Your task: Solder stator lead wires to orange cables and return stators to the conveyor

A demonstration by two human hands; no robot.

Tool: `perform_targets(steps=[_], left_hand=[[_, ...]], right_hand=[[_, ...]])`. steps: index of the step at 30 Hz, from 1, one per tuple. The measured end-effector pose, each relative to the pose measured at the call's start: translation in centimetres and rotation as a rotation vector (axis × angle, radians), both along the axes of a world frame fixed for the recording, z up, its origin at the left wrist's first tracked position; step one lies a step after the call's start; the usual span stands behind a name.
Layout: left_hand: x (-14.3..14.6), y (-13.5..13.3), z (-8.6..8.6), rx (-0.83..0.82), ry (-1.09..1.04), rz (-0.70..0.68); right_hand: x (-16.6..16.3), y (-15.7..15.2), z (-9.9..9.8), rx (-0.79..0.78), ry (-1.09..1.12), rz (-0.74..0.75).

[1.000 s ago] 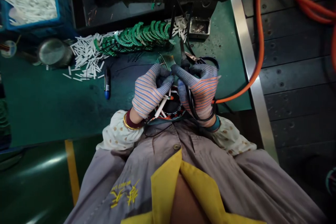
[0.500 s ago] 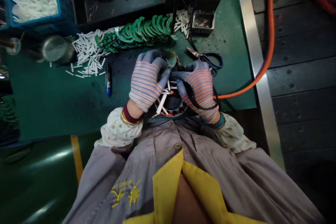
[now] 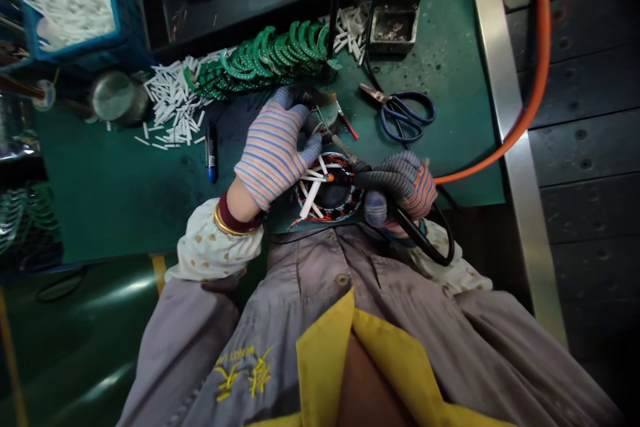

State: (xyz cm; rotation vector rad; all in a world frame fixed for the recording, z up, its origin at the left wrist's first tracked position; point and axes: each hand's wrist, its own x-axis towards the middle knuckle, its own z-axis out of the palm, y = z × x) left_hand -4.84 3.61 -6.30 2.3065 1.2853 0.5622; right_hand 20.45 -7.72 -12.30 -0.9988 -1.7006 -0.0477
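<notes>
The right hand (image 3: 406, 181), closed around the iron (image 3: 347, 152), has turned it toward the half-curled left hand (image 3: 277, 148), apparently into working position; what the left holds, I cannot tell.

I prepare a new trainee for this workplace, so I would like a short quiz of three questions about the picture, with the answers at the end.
1. True or false: the right hand in a striped knitted glove holds the metal scissors with dark-blue loop handles.
2. Which thing lies to the left of the left hand in a striped knitted glove?
a) the scissors
b) a black marker pen with a blue end
c) an orange hose
3. What colour are the thin tubes lying across the ring-shaped wire coil?

Key: 1 false, the scissors lie on the green tabletop; 2 b; 3 white.
</notes>
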Motion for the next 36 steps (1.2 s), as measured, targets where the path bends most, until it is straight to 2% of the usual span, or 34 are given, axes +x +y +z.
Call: perform_targets(steps=[8, 14, 17, 20, 24, 29, 36], left_hand=[[0.1, 0.6, -0.4, -0.062, -0.096, 0.064], [0.4, 0.4, 0.4, -0.059, -0.001, 0.037], [0.6, 0.1, 0.8, -0.036, 0.028, 0.036], [0.6, 0.0, 0.9, -0.008, 0.056, 0.02], [0.4, 0.1, 0.8, 0.015, 0.11, 0.01], [0.0, 0.4, 0.5, -0.013, 0.065, 0.01], [-0.2, 0.2, 0.5, -0.027, -0.051, 0.02]], right_hand=[[-0.2, -0.6, -0.3, -0.066, 0.057, 0.0], [0.7, -1.4, -2.8, -0.216, -0.058, -0.033], [1.1, -1.6, -3.4, -0.272, -0.086, -0.01], [1.0, -1.5, -3.2, -0.225, -0.05, 0.004], [0.2, -0.9, -2.3, -0.163, -0.052, -0.077], [-0.3, -0.2, -1.4, 0.002, 0.051, -0.072], [-0.2, -0.6, -0.6, -0.087, 0.076, -0.004]])
